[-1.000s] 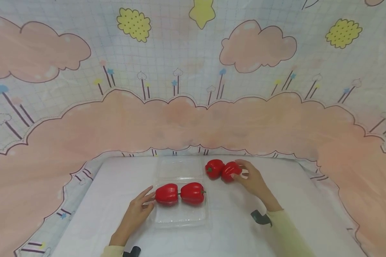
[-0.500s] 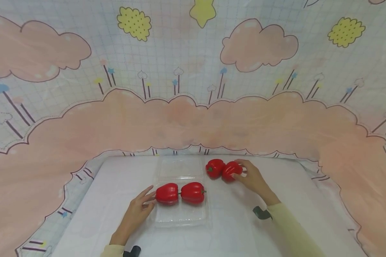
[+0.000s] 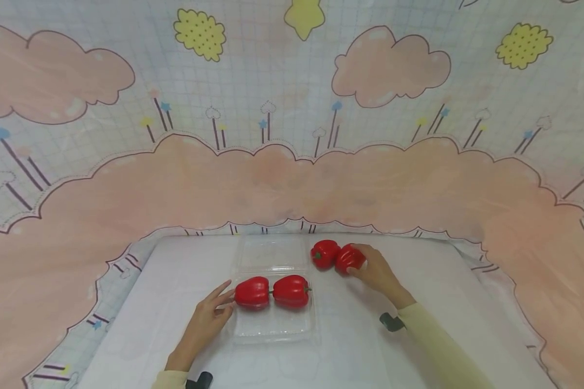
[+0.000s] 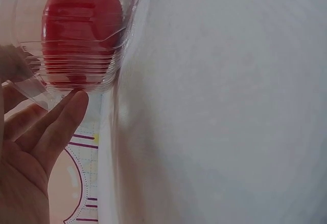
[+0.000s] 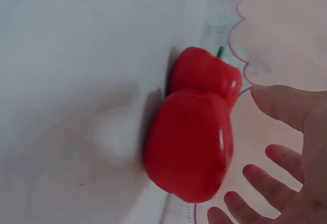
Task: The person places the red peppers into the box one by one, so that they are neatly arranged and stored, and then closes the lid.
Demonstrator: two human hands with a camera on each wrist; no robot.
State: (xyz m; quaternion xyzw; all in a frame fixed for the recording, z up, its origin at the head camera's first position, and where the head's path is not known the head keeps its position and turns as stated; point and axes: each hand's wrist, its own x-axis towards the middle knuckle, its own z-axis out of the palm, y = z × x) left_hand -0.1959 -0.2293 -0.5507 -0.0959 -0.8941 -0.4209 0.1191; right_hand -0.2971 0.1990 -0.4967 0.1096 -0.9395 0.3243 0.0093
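A clear plastic clamshell box [image 3: 272,327] lies with its lid folded back on the table. Two red bell peppers [image 3: 252,293] [image 3: 291,292] lie end to end in its base. My left hand [image 3: 208,316] is at the box's left side, fingers extended and touching the rim; in the left wrist view, its fingertips meet the ribbed plastic edge. To the right of the lid, one pepper [image 3: 324,254] touches another pepper [image 3: 347,260]. Around the right side of that second pepper is my right hand [image 3: 377,270]. In the right wrist view, its thumb and fingers are spread, with a gap to the pepper [image 5: 189,144].
The lid [image 3: 272,254] points toward the table's far edge. White covering spreads over the table [image 3: 379,356]. Behind it hangs a cloth [image 3: 302,189] printed with clouds and stars. Dark straps with camera mounts [image 3: 391,322] are on both wrists.
My right hand has shifted slightly left, covering more of the right pepper's side. The left hand, the box and all the peppers stay where they were.
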